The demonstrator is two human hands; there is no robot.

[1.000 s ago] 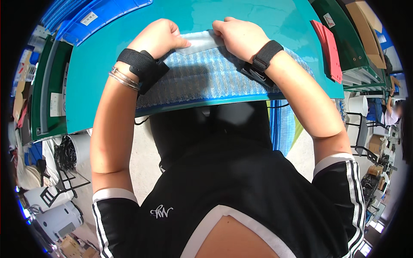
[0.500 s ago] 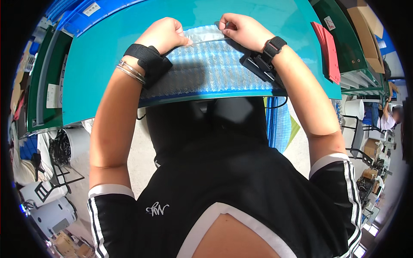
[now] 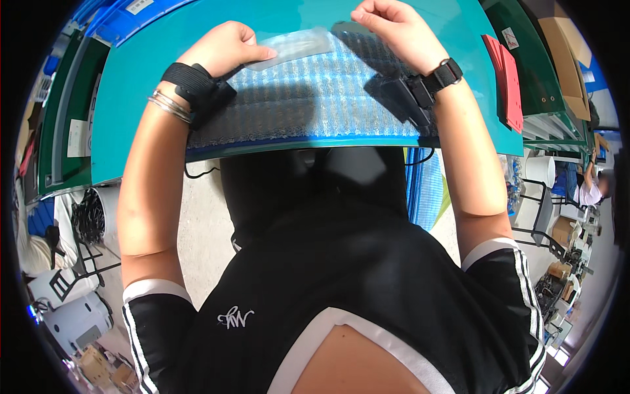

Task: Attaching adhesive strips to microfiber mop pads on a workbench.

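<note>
A blue-and-grey striped textile pad [image 3: 282, 105] with a blue front edge lies flat along the near edge of the teal tabletop. Over its far edge rests a translucent plastic strip [image 3: 302, 47], tilted up toward the right. My left hand [image 3: 226, 49] pinches the strip's left end between thumb and curled fingers. Past the pad's far right corner, my right hand [image 3: 397, 29] is raised, apart from the strip. Its thumb and fingertips are drawn together; whether anything small is between them does not show. The right hand and wrist cast a shadow on the pad.
A blue tray [image 3: 131, 23] stands at the far left of the teal table [image 3: 151, 85]. Red flat pieces [image 3: 504, 85] lie at its right edge. Green cabinets flank both sides, with a cardboard box [image 3: 564, 62] at right. More striped textile [image 3: 423, 190] hangs below the table.
My right hand has let go of the strip's right end and moved up and right. My left hand has shifted left with the strip, whose right end now lies nearer the middle.
</note>
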